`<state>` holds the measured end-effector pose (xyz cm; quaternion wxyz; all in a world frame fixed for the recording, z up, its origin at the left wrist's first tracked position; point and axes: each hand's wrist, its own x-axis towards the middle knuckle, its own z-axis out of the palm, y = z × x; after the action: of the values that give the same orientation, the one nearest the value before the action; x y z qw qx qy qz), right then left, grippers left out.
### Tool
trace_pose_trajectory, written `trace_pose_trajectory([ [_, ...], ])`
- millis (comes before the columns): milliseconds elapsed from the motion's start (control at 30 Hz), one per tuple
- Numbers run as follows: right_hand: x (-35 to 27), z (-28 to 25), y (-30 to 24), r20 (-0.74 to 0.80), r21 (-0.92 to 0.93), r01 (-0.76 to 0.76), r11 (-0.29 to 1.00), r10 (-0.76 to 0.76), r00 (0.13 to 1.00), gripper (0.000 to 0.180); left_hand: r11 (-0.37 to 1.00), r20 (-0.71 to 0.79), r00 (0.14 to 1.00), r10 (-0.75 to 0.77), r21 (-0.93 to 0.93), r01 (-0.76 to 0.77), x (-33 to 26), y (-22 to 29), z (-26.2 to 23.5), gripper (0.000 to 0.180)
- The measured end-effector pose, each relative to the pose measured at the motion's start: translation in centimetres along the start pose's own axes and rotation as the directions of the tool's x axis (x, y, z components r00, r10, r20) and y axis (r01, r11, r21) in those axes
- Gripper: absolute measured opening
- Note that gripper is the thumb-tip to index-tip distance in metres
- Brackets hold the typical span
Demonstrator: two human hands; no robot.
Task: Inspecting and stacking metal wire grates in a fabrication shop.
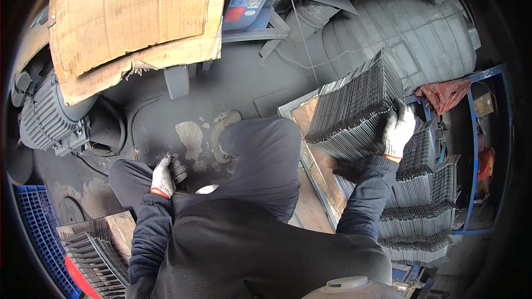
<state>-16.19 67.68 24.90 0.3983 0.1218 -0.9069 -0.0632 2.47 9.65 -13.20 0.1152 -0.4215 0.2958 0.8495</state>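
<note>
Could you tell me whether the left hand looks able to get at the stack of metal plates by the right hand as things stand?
Probably not without shifting. The left hand rests at the left knee, and the raised right leg lies between it and the stack, which the right hand already grips.

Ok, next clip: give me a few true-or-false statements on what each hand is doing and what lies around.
1. The right hand rests on a leaning stack of thin metal plates. True.
2. The left hand holds a plate. False: it rests by the knee.
3. Both hands wear gloves. True.
4. Cardboard lies at the lower right. False: it is at the upper left.
5. A blue crate sits at the left. True.
</note>
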Motion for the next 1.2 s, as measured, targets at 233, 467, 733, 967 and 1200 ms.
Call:
trace_pose_trajectory([
  [233,0.4,0.1,-0.4,-0.070,-0.153,-0.044,0.987,0.033,0.997,0.028,1.000,0.040,0.999,-0.004,0.026,0.002,1.2,-0.7,0.0,0.018],
  [467,1.3,-0.1,-1.1,-0.006,-0.129,-0.068,0.989,0.068,0.998,0.025,0.996,-0.023,0.999,0.029,0.085,-0.027,1.2,-0.6,0.4,0.016],
  [733,1.3,1.5,-1.9,-0.110,-0.130,-0.159,0.979,0.145,0.983,0.027,0.994,0.001,0.999,0.035,0.103,-0.035,1.3,-0.7,0.6,0.017],
  [967,0.9,1.1,-1.4,-0.131,-0.110,-0.257,0.960,0.242,0.961,0.030,0.996,0.141,0.990,-0.008,0.088,-0.005,3.9,-2.0,-0.9,0.020],
  [1200,1.0,-1.9,-8.1,-0.387,0.062,-0.296,0.953,0.297,0.873,0.020,0.997,0.045,0.999,0.027,0.076,-0.030,1.1,0.1,0.4,0.013],
])
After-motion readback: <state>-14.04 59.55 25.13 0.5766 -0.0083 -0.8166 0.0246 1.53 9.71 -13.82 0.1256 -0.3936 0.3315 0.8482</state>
